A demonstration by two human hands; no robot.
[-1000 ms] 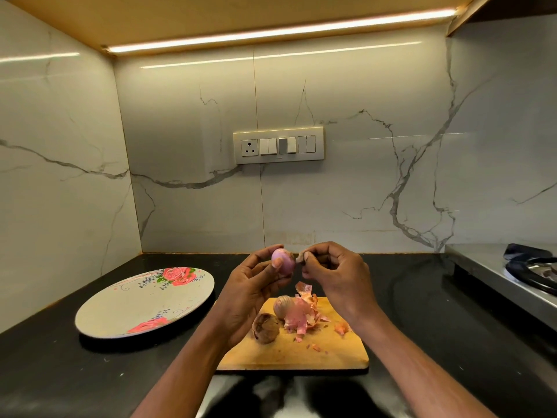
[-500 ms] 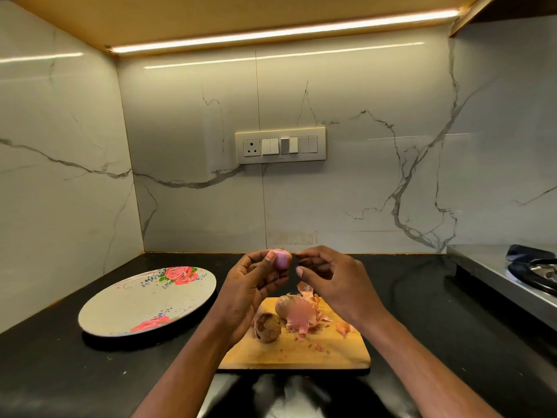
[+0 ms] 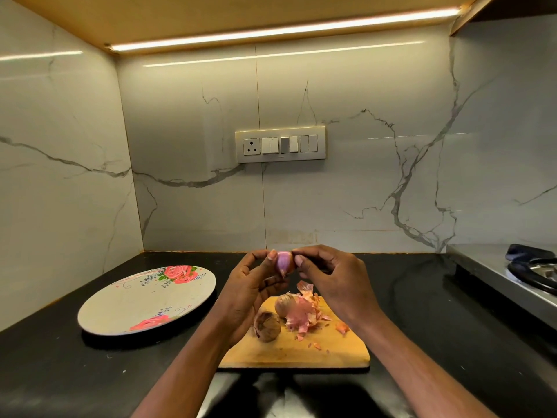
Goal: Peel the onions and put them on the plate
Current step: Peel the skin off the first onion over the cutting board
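Now both hands' grips pinch the peeled onion (image 3: 284,262); earlier, the right hand (image 3: 334,282) was just apart.

A small onion (image 3: 284,262) sits between the fingertips of the left hand (image 3: 251,286) and the right hand (image 3: 334,280), above the far edge of the cutting board (image 3: 297,349). Below the fingers, two unpeeled onions (image 3: 266,326) and loose peels (image 3: 304,313) lie on the board. The plate (image 3: 144,300) rests on the counter (image 3: 60,369), well left of the left fingers.

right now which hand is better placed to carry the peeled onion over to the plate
Left. The left hand already cradles the peeled onion, and the floral plate lies on its side. The right hand only pinches at the onion's top edge.
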